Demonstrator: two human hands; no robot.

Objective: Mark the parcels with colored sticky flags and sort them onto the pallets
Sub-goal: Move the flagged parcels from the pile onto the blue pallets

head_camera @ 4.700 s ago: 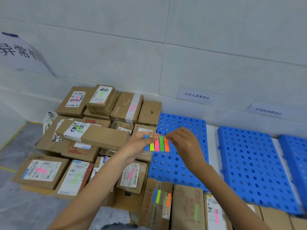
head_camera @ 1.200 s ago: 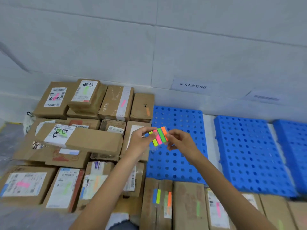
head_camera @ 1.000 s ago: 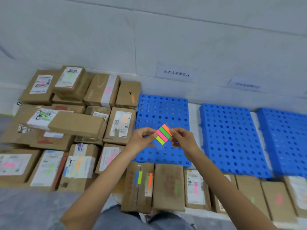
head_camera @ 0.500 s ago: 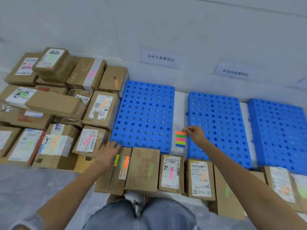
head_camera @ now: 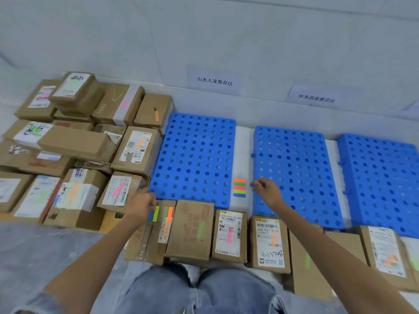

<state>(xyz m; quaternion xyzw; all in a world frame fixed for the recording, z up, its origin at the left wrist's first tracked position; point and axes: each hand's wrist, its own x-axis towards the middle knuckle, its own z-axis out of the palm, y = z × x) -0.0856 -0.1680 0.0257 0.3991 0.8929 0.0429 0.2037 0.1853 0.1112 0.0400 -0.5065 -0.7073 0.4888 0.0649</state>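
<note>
A pad of coloured sticky flags [head_camera: 239, 188] lies on the white strip between the left blue pallet [head_camera: 195, 155] and the middle blue pallet [head_camera: 294, 168]. My right hand [head_camera: 266, 191] hovers just right of the pad with fingers apart, holding nothing. My left hand [head_camera: 141, 203] rests on the end of a narrow brown parcel [head_camera: 150, 234] that carries blue, yellow, green and orange flags. A row of flagged brown parcels [head_camera: 229, 235] lies in front of the pallets.
A heap of flagged cardboard parcels [head_camera: 74, 143] fills the left side. A third blue pallet [head_camera: 383, 177] lies at the right. Paper signs [head_camera: 214, 81] hang on the white wall. My knees in jeans [head_camera: 199, 291] show at the bottom.
The flag pad, earlier held up in both hands, now lies between the pallets. My right hand has let go and drawn slightly away; my left hand has dropped onto the narrow parcel.
</note>
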